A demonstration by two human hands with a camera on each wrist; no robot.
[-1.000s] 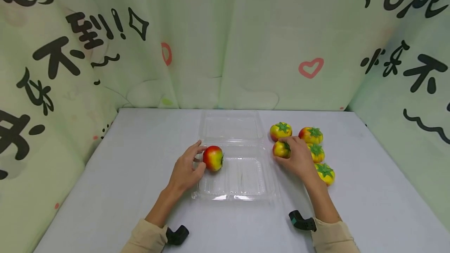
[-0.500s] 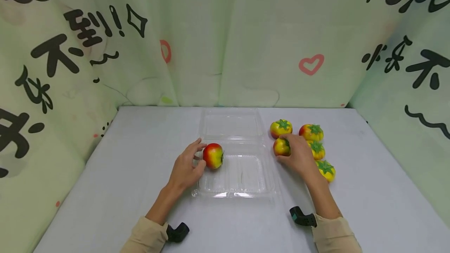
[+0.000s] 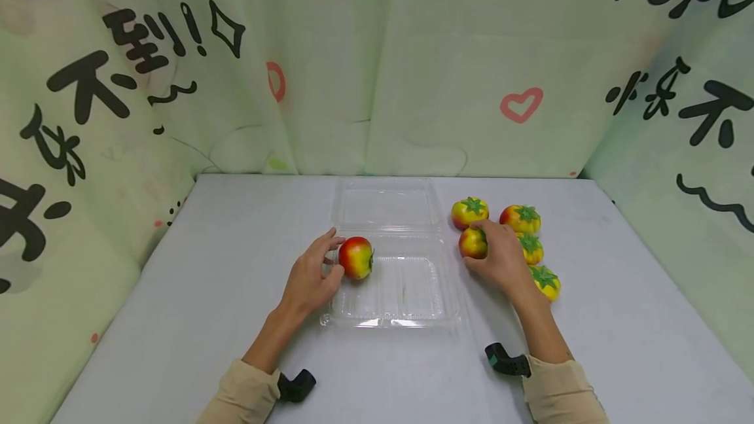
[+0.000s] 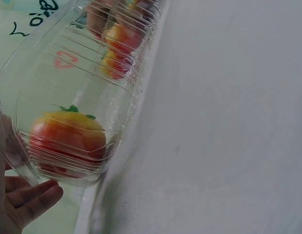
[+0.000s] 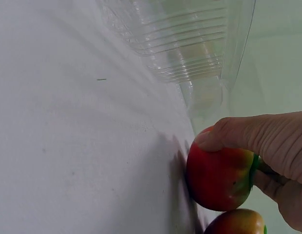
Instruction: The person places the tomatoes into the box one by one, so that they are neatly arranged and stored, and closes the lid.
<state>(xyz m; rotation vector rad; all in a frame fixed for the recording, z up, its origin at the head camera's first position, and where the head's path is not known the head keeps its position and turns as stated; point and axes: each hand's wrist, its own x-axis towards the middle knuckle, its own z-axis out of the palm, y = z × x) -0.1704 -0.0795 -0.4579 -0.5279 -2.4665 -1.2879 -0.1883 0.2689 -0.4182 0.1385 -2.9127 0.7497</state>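
Compared with a second ago very little has changed: the head view is tipped slightly, so the table (image 3: 235, 228) and all on it sit a touch higher in the picture, while both hands keep nearly the same places. The right hand (image 3: 503, 255) still pinches a red-and-yellow fruit (image 3: 472, 243) between thumb and fingers, just to the right of the clear container (image 3: 406, 288); this held fruit seems only a trace farther right than before, and whether it rests on the table or is just above it I cannot tell. The left hand (image 3: 309, 280) remains at the container's left edge, its thumb and fingers spread wide beside a second fruit (image 3: 355, 258), which lies as earlier in the tray's rear left part, green top turned to the right; the left wrist view shows it through the ribbed wall, with fingertips outside. Whether that hand touches the fruit I cannot make out. The lid (image 3: 385, 207) stays folded back behind the tray. The rest of the fruit has not moved: a yellow one (image 3: 469, 213) just behind the held fruit, and a column of three (image 3: 545, 283) beyond the right hand, partly covered by it.
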